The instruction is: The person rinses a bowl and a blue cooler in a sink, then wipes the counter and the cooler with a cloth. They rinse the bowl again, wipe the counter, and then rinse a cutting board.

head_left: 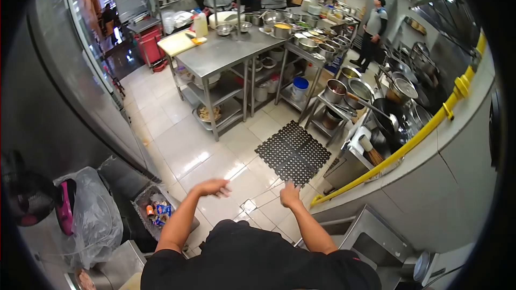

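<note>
My left hand (214, 187) hangs in the air over the tiled floor (185, 145), fingers stretched out and slightly blurred, with nothing in it. To its right, my right hand (290, 194) is held forward with the fingers curled in; no object shows in it. Just beyond the right hand lies a black perforated rubber mat (293, 153) on the tiles. Neither hand touches anything. A small floor drain (248, 205) sits between the two hands, lower down.
Ahead stands a steel worktable (215, 60) with a cutting board (181, 43) and bowls. On the right, a cooking range holds woks (384, 121) behind a yellow pipe (398, 156). A co-worker (372, 32) stands at the back right. A bin (156, 209) with wrappers is at left.
</note>
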`<state>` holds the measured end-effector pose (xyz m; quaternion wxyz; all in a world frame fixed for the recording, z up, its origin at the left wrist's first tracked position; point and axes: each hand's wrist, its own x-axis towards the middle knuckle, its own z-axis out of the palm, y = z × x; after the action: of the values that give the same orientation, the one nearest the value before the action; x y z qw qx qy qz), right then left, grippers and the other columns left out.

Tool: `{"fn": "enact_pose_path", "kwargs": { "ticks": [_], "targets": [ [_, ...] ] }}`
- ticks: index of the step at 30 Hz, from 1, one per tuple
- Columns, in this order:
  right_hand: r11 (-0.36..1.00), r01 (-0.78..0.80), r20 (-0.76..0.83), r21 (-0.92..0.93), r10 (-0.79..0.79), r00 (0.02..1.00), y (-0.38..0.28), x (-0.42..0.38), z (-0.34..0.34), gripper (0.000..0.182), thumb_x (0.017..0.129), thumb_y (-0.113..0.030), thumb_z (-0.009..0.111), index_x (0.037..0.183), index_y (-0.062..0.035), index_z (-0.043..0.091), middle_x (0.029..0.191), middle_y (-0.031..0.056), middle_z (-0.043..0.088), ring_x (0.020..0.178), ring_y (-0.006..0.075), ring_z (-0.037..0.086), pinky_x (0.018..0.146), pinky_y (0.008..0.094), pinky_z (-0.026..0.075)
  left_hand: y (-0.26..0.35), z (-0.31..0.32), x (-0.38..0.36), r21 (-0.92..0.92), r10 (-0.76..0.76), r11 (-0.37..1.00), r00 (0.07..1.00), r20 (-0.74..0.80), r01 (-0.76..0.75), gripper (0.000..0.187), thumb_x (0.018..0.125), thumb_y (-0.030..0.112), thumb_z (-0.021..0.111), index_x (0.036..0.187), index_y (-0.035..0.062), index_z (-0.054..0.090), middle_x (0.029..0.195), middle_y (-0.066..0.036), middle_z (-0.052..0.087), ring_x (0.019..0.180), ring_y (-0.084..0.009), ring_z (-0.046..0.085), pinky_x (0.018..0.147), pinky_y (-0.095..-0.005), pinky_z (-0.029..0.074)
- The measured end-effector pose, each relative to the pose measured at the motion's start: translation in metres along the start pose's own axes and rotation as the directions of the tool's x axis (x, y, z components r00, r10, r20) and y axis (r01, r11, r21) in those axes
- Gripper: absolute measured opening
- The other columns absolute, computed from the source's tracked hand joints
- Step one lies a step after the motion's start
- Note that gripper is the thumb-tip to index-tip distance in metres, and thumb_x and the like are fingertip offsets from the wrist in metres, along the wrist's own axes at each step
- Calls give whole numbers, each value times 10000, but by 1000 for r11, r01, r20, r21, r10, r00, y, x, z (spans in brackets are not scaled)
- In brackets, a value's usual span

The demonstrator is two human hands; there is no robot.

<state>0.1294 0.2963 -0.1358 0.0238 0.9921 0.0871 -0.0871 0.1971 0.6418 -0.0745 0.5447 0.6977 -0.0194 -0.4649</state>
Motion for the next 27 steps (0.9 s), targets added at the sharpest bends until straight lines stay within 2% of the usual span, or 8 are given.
{"fn": "enact_pose_path", "kwargs": {
  "ticks": [2,4,8,16,21,23,25,27],
  "targets": [
    [880,-1,196,475,-104,975,13,-18,25,458,823,-486,531,1008,-83,647,1016,177,623,970,332,571,858,403,430,-95,-1,41,883,-183,372,955,-232,286,826,795,698,382,1212,-3,515,1162,-203,566,1080,-313,538,922,-398,402],
    [712,-198,375,673,-98,922,17,-51,39,495,853,-488,493,1036,-49,629,1041,185,619,969,335,578,846,396,440,-236,-20,89,841,-380,467,921,-86,271,849,785,726,363,1225,15,514,1259,-185,503,1182,-330,460,991,-394,348],
    [803,-204,578,559,-202,790,4,-104,81,616,890,-515,359,1069,26,594,1096,238,577,1068,383,521,931,418,386,-192,65,33,256,-520,819,853,-45,513,895,800,704,364,1390,41,247,1368,-203,353,1218,-359,403,958,-551,354],
    [820,-448,530,355,218,820,0,-124,52,644,904,-532,298,1145,6,557,1178,252,525,1133,376,480,956,415,369,-63,73,66,621,-548,690,829,115,370,452,824,368,510,1169,83,569,1204,-125,539,1021,-253,553,700,-550,505],
    [626,-423,227,655,371,900,44,-90,-21,491,923,-438,338,1068,-46,596,1094,225,567,1019,387,532,889,454,403,42,65,100,239,216,930,940,264,-281,446,806,77,496,1242,161,538,838,-19,592,777,-118,564,595,-292,503],
    [767,50,-547,639,409,730,49,-82,-80,333,923,-307,434,987,-22,593,984,189,596,887,335,587,793,421,461,111,61,93,412,426,788,889,169,-457,431,794,59,510,1218,129,549,950,-94,630,714,-113,569,607,-273,486],
    [536,-12,-326,844,531,782,52,-81,-146,236,910,-192,476,948,15,582,944,165,601,822,262,612,705,359,491,151,58,99,370,803,513,585,111,-775,395,825,91,542,1220,84,536,1024,-82,618,733,-117,584,660,-269,477],
    [-45,92,-60,995,476,878,60,-63,-163,199,893,-150,495,958,22,570,924,144,606,824,208,615,676,290,493,194,58,60,277,729,637,679,87,-719,380,845,103,529,1224,76,526,1077,-71,604,780,-109,591,625,-256,478]
  ]
}}
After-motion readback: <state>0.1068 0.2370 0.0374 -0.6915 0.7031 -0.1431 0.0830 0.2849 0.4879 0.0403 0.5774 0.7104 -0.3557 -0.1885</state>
